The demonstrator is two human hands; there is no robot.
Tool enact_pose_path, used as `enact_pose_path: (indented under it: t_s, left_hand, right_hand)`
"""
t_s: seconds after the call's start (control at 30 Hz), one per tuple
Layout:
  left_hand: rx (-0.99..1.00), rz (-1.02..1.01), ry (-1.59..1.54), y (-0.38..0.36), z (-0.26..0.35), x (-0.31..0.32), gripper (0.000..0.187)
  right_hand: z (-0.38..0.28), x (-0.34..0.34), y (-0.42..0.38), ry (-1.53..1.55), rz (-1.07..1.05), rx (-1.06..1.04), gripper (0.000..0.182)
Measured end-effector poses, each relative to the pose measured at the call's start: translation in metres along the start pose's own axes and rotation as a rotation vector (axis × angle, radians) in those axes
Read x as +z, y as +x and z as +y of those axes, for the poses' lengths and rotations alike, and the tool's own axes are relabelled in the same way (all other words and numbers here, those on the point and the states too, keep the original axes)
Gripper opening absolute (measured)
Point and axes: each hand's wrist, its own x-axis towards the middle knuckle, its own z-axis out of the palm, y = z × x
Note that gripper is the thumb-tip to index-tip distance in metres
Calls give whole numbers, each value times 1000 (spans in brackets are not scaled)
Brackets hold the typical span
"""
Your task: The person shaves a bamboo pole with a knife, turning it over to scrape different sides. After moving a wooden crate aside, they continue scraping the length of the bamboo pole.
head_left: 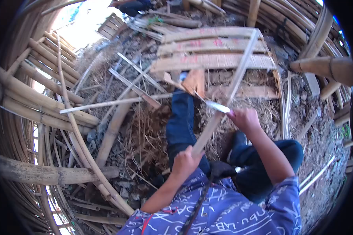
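A long flat bamboo strip (241,71) runs up and away from my body, over a slatted wooden pallet. Its near end is in my left hand (186,161), whose fingers are wrapped round it near my lap. My right hand (245,118) is closed on the handle of a knife (217,107). The pale blade lies across the strip, about midway along, and points to the left. Most of the handle is hidden in my fist.
The wooden pallet (213,61) lies on the ground ahead. Thick bamboo poles (47,174) stand and lean at the left, and a pole (325,69) juts in from the right. Split strips (133,99) and shavings (145,135) litter the ground around my outstretched leg.
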Motion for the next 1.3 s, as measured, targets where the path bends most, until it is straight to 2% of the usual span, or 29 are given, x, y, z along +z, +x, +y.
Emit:
enact_pose_path:
  t_s: [0.03, 0.07, 0.1, 0.17, 0.2, 0.23, 0.3, 0.4, 0.43, 0.5, 0.53, 0.57, 0.63, 0.7, 0.77, 0.83, 0.9, 0.93, 0.97, 1.03, 1.1, 1.17, 1.2, 1.3]
  left_hand:
    - [12, 41, 10, 2, 4, 0, 43]
    - [-3, 25, 10, 2, 5, 0, 43]
    - [-10, 22, 8, 5, 6, 0, 43]
    - [3, -5, 20, 7, 4, 1, 42]
    - [14, -5, 19, 5, 0, 3, 41]
    - [16, -4, 21, -1, -4, 5, 41]
    - [-1, -15, 22, -2, -5, 5, 40]
    - [9, 16, 42, 2, -4, 1, 40]
    - [29, 16, 38, 2, -5, 3, 40]
    - [55, 19, 91, 1, -8, 3, 40]
    - [35, -4, 75, -1, -8, 3, 40]
    - [31, -13, 84, -3, -8, 3, 40]
    - [38, 12, 92, 1, -6, 6, 39]
    - [20, 20, 80, 2, -3, 3, 39]
    - [65, 45, 75, 12, 0, -2, 38]
    - [70, 6, 58, 8, -4, 0, 38]
    - [54, 3, 61, 3, -5, 0, 38]
    - [48, -8, 73, -1, -7, -2, 38]
    - [41, 3, 79, -2, -7, -2, 39]
    - [74, 37, 70, 13, -1, 0, 40]
    - [53, -9, 102, 5, -2, -2, 41]
    - [50, -1, 83, 7, 1, -2, 41]
    - [48, -3, 69, 3, 0, -4, 41]
    - [49, -11, 56, 3, -5, 2, 41]
  right_hand:
    - [-10, -13, 2, 146, -84, 32, 44]
    - [-23, -22, -8, 316, -50, 12, 47]
    - [-33, -18, -20, 292, -139, -61, 47]
    - [-43, -7, -37, 285, -105, -202, 40]
    - [-31, 18, -37, 187, -27, -165, 43]
    - [-14, 31, -27, 108, 145, -116, 44]
    - [8, 20, -6, 149, 179, -52, 45]
    - [-4, 4, -1, 120, 103, -10, 46]
    - [-9, 8, -5, 58, 118, -49, 43]
    - [-32, 11, -21, 180, -49, -188, 44]
    - [-34, 11, -27, 291, -8, -234, 44]
    - [-24, 12, -20, 303, -12, -229, 44]
    - [7, 14, 9, 96, 35, -2, 45]
    - [-19, 16, -2, 212, 97, 28, 46]
    - [-47, 14, -21, 250, -113, -242, 45]
    - [-18, 52, -17, 344, 123, -234, 44]
    - [11, 7, 11, 80, 60, -34, 42]
    - [0, 9, 11, 142, 108, -16, 42]
    - [-14, 7, 6, 119, -98, -49, 42]
    - [-39, 8, -20, 157, -166, -285, 41]
    - [-15, 51, -16, 197, 4, -244, 38]
    - [19, 12, 18, 81, -96, 190, 44]
    - [7, 15, 10, 93, -107, 181, 44]
    - [-29, 11, -19, 369, -77, -260, 40]
